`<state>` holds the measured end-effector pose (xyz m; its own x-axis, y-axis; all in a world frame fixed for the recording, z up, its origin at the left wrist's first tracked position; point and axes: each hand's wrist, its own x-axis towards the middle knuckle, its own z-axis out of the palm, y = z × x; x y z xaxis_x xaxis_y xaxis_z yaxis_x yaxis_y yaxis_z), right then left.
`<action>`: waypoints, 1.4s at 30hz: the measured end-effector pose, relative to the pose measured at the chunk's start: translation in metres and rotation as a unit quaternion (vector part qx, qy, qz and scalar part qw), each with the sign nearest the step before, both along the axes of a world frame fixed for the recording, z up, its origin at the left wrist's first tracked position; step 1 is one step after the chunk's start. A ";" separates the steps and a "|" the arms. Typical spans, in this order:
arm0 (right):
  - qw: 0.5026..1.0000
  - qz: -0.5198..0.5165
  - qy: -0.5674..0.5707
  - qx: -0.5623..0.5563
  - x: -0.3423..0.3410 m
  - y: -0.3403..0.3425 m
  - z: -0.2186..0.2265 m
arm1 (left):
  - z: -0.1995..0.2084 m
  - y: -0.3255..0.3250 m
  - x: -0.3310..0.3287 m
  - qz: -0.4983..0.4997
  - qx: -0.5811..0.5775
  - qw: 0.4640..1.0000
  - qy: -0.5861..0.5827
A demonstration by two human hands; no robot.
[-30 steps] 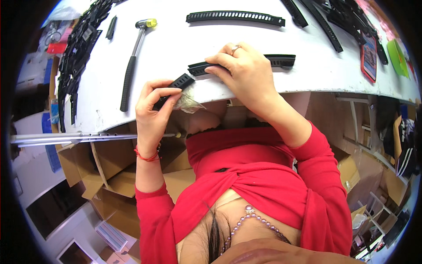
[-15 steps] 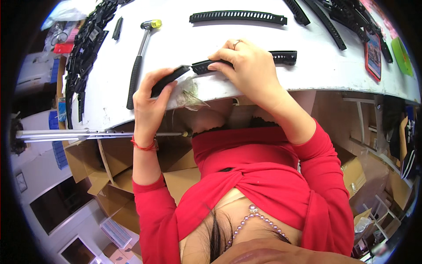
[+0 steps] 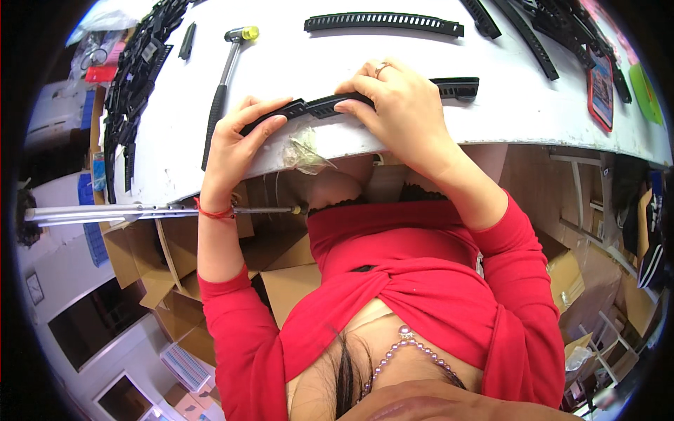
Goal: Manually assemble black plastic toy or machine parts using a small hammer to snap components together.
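Observation:
My left hand (image 3: 237,140) pinches a short black slotted piece (image 3: 291,109) between thumb and fingers, close to the table's front edge. Its right end meets the left end of a long black slotted strip (image 3: 460,89); whether the two are joined I cannot tell. My right hand (image 3: 404,105) grips that strip near its middle, covering part of it, with the strip's right end showing past the hand. Left of my hands lies a hammer (image 3: 219,105) with a black handle and a yellow-tipped head. Another slotted black strip (image 3: 385,24) lies farther back.
On the white table (image 3: 281,63), a heap of black pieces (image 3: 144,77) runs along the left edge. More black strips (image 3: 526,38) lie at the far right beside a red-edged phone (image 3: 600,91) and a green object (image 3: 644,95). Cardboard boxes (image 3: 284,242) stand below the table.
My left hand has turned the short piece flatter and brought its end against the long strip's left end. The right hand keeps its grip on the strip.

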<state>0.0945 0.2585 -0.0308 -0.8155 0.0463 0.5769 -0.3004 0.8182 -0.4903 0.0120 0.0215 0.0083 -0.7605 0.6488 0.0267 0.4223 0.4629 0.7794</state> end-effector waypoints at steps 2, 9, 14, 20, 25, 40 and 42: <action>1.000 -0.001 0.007 -0.007 0.001 0.000 -0.001 | 0.001 0.001 -0.004 -0.004 0.000 1.000 -0.010; 0.999 -0.011 -0.032 -0.018 0.002 -0.005 0.003 | -0.001 0.000 -0.005 -0.033 0.005 0.999 0.029; 0.998 0.012 -0.062 -0.011 -0.007 -0.014 0.007 | 0.002 0.002 -0.003 -0.040 -0.018 0.996 0.083; 0.983 0.045 -0.171 -0.043 -0.020 -0.032 0.017 | 0.006 -0.001 -0.007 -0.066 -0.057 0.982 0.168; 0.982 0.043 -0.173 -0.053 -0.023 -0.032 0.016 | 0.002 -0.030 -0.023 0.152 -0.156 0.900 0.376; 0.955 0.085 -0.273 -0.074 -0.034 -0.028 0.022 | 0.056 -0.058 0.102 0.135 -0.126 0.956 0.226; 0.967 0.071 -0.233 -0.077 -0.033 -0.032 0.019 | 0.051 -0.060 0.107 0.144 -0.144 0.961 0.186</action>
